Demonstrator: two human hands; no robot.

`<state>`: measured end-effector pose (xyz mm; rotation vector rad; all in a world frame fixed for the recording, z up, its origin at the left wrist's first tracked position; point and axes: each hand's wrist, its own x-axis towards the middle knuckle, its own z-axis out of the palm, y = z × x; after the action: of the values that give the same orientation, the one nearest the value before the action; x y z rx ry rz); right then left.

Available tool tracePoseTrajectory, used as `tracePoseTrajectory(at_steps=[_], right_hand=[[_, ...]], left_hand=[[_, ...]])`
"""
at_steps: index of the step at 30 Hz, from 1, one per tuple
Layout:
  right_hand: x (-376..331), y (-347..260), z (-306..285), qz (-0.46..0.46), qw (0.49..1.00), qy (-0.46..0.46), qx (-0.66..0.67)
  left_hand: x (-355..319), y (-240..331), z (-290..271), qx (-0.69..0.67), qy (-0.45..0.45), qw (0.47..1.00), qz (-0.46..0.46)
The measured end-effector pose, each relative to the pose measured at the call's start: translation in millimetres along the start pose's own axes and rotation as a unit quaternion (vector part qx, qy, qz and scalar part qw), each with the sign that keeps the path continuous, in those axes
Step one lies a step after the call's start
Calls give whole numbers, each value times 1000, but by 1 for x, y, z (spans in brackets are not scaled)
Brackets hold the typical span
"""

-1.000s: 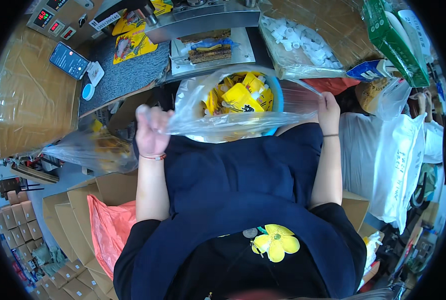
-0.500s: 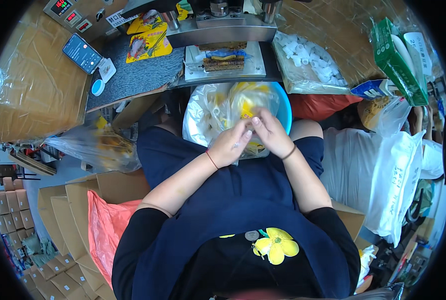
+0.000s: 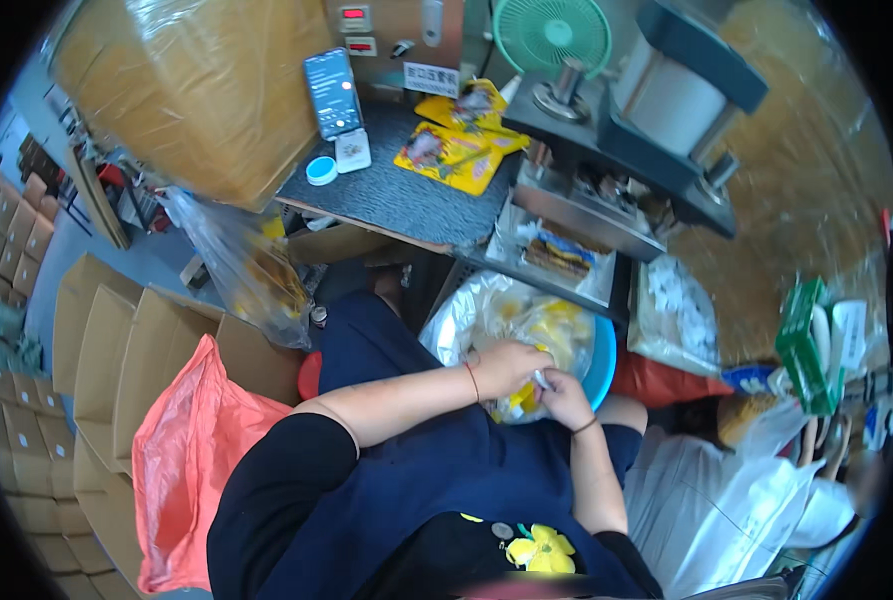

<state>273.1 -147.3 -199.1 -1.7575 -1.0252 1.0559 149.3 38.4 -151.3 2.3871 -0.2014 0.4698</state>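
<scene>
The clear plastic bag of yellow packets (image 3: 511, 330) sits in a round blue basin (image 3: 602, 362); left hand (image 3: 506, 367) and right hand (image 3: 564, 398) pinch its gathered mouth closed. Beyond the grip stands a grey sealing machine (image 3: 616, 150).

Cramped workrm: dark bench (image 3: 386, 190), stacked cardboard boxes (image 3: 96, 340), grey floor (image 3: 76, 265).

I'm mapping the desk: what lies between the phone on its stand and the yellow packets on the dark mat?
In the head view, only bare dark mat separates the phone from the yellow packets.
</scene>
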Motion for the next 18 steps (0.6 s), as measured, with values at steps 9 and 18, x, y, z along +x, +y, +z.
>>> tracePoseTrajectory(at_steps=[9, 18], right_hand=[[17, -27, -3, -88, 897, 268, -340], [-8, -56, 20, -261, 858, 334, -289]], left_hand=[[-4, -3, -6, 101, -41, 993, -51], [-5, -24, 28, -611, -60, 750, -246]])
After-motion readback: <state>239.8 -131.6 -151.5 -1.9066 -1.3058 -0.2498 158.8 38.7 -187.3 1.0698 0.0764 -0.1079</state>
